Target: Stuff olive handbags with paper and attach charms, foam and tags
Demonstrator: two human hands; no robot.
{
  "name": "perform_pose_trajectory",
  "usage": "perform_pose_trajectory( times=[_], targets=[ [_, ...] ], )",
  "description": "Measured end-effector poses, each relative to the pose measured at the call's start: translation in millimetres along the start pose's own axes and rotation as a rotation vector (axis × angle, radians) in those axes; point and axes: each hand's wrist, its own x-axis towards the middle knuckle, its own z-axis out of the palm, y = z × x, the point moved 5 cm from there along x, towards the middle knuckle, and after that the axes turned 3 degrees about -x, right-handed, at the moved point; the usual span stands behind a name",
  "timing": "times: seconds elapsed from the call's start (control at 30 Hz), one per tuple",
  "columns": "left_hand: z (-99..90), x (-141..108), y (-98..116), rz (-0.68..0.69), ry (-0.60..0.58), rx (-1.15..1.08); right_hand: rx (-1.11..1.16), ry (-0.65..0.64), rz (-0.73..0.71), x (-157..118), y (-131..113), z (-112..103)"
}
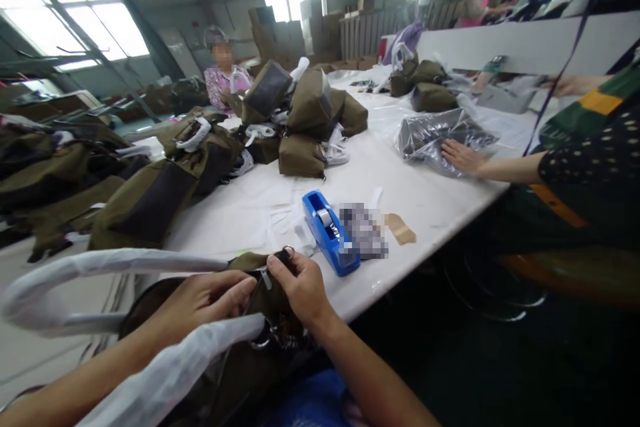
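An olive-green handbag [250, 370] lies at the near edge of the table, its handles [185, 360] wrapped in white paper or film. A zipper pull [265, 278] hangs at the end of its top opening. My right hand [303, 283] pinches the dark tab end of the bag beside a metal ring. Closed against the bag's top edge by the zipper is my left hand [215, 297], its fingertips partly hidden. Just beyond my right hand stands a blue tape dispenser [330, 233].
Several olive bags [305, 113] are heaped across the white table [370, 170], more at the left. A brown paper tag [400, 229] lies by the dispenser. At the right, a co-worker's hand [463, 157] presses a plastic-wrapped bag [430, 133]. Another person [227, 80] is behind the heap.
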Motion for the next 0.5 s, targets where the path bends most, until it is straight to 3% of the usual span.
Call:
perform_pose_trajectory(
  times=[0.17,0.37,0.5],
  targets=[
    [0.1,6,15,0.033,0.157,0.237,-0.210,-0.002,-0.145,-10,-16,2],
    [6.3,2,17,0.115,0.180,0.158,-0.527,-0.004,-0.330,-25,-34,2],
    [-0.3,-8,24,0.154,0.216,0.120,-0.651,0.019,-0.394,-31,-41,6]
  ],
)
